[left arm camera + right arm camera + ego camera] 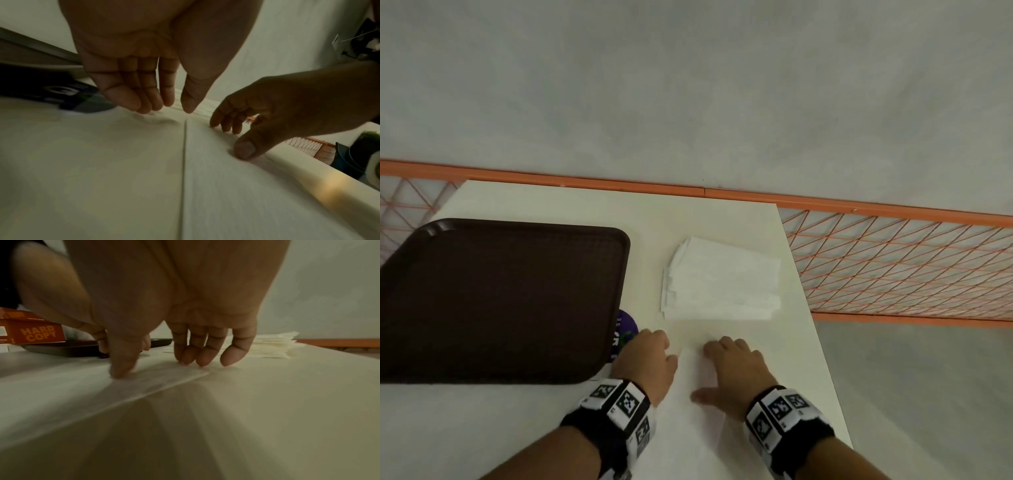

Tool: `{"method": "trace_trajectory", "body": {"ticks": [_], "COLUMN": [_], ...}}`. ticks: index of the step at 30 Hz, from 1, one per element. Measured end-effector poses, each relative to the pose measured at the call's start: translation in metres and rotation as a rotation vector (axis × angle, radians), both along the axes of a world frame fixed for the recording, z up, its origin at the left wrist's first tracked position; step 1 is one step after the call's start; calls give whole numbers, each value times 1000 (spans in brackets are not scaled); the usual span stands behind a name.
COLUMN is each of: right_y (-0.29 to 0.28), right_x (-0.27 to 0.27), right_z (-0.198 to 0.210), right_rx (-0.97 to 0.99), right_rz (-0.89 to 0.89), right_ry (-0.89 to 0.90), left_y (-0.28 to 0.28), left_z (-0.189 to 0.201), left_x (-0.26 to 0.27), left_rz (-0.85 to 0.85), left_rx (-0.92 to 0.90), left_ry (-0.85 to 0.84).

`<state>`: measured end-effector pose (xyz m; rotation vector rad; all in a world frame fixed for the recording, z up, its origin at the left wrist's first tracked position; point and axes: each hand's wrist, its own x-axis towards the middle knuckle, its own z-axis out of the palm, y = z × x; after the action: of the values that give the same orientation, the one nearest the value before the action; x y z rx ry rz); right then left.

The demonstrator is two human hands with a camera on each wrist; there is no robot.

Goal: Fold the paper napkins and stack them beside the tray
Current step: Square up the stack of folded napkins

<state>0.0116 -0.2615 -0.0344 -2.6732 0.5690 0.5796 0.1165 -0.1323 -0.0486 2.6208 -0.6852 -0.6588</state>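
Note:
A single white napkin [698,431] lies flat on the white table [534,428] near the front edge. My right hand [722,363] presses on it with straight fingers and thumb; the right wrist view shows those fingertips [207,360] and the thumb down on the napkin [148,386]. My left hand [657,342] hovers just left of the napkin's edge [236,186], fingers relaxed [131,99], holding nothing. A loose stack of folded white napkins [722,284] sits behind the hands, right of the dark brown tray [500,298].
A purple round object [626,328] pokes out from under the tray's near right corner. An orange box lettered HARD COPY [33,335] stands beyond the tray. The table's right edge [822,359] runs close to my right hand, with floor and an orange mesh barrier [900,260] beyond.

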Motion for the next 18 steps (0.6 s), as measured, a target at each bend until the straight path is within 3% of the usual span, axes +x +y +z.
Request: {"method": "trace_trajectory", "body": {"ticks": [6, 12, 18], "right_y": [28, 45, 51], "right_x": [-15, -64, -103], "right_z": [11, 7, 20], "right_rx": [69, 43, -107], "right_rz": [-138, -412, -397], "right_ry": [166, 225, 264], "left_y": [44, 69, 86], "left_z": [1, 4, -28], "left_x": [-38, -85, -110], "left_rz": [-57, -279, -428], "left_rx": [47, 176, 228], "left_ry": [5, -208, -238]}}
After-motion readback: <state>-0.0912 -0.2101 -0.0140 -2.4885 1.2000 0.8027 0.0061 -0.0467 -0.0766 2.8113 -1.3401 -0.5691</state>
